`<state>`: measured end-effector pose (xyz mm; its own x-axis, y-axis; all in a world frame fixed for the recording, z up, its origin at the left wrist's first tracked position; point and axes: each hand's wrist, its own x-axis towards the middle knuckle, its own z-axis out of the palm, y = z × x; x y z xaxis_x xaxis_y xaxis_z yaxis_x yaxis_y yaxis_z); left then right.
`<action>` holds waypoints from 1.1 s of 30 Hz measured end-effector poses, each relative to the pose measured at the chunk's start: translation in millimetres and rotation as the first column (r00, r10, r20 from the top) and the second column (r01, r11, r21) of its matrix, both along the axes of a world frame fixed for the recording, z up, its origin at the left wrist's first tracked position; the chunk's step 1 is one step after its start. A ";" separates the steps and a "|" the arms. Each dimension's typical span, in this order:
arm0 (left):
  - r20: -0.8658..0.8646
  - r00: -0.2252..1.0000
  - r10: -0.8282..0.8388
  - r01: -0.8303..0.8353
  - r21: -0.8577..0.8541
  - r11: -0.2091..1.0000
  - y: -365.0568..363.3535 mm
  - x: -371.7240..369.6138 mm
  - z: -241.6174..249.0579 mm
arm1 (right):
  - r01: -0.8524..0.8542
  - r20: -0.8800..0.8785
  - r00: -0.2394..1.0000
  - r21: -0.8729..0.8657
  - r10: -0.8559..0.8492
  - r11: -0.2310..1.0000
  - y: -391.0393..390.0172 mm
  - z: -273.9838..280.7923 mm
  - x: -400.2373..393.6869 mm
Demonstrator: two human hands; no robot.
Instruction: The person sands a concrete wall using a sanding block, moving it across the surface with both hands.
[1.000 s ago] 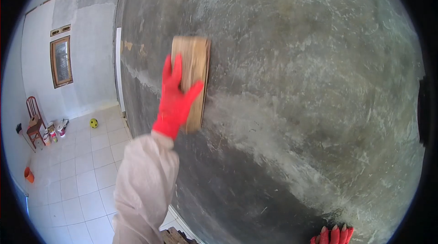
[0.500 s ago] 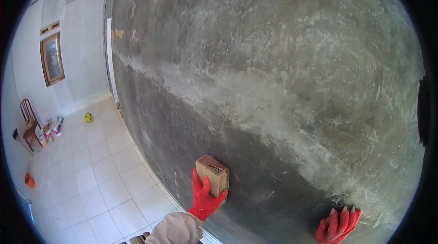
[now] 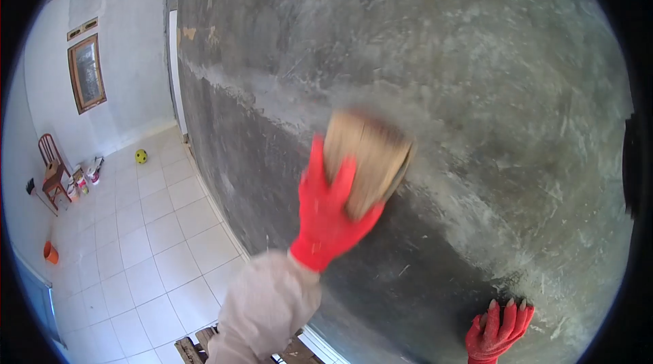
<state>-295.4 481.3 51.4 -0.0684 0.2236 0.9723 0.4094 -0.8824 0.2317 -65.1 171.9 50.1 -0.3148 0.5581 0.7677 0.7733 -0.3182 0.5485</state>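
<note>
Grey cement plaster covers the wall (image 3: 476,78), darker and damper below a pale band. A wooden float (image 3: 367,160) is pressed flat against that band and is gripped by the left hand (image 3: 330,211), gloved in red, fingers curled over its edge. The right hand (image 3: 498,330), also gloved, is spread open against the wall lower down, holding nothing. On the white tiled floor (image 3: 136,241), well apart, a yellow ball (image 3: 140,156), a red chair (image 3: 51,167) and an orange bucket (image 3: 50,252) are seen.
</note>
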 end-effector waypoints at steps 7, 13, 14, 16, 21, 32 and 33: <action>-0.014 1.000 -0.006 0.001 -0.299 0.954 -71.0 18.3 -170.6 | 0.007 0.010 1.000 0.055 -0.008 0.998 0.4 -20.4 17.5; -0.002 1.000 0.002 -0.002 0.077 0.997 -26.5 12.8 72.4 | -0.059 0.004 0.998 0.082 0.059 0.995 1.6 -23.8 22.9; -0.009 1.000 0.000 0.000 0.081 0.997 -20.8 14.8 92.3 | -0.076 -0.009 0.997 0.088 0.078 0.993 1.6 -22.8 20.4; 0.067 0.998 -0.001 -0.005 0.090 0.996 -19.2 20.4 114.0 | -0.085 -0.039 0.995 0.095 0.089 0.992 0.9 -22.6 20.9; -0.075 0.997 0.021 -0.022 -0.016 1.000 -57.6 30.6 -32.4 | -0.189 -0.073 0.977 0.135 0.201 0.973 8.0 -20.9 18.4; -0.137 0.991 -0.003 0.004 0.006 1.000 -124.4 70.1 -8.6 | -0.196 -0.157 0.960 0.208 0.230 0.958 -74.4 -19.6 37.9; -0.140 0.990 0.022 -0.015 0.051 0.999 -124.0 70.5 34.9 | -0.117 -0.166 0.972 0.282 0.169 0.952 -85.3 -18.8 45.0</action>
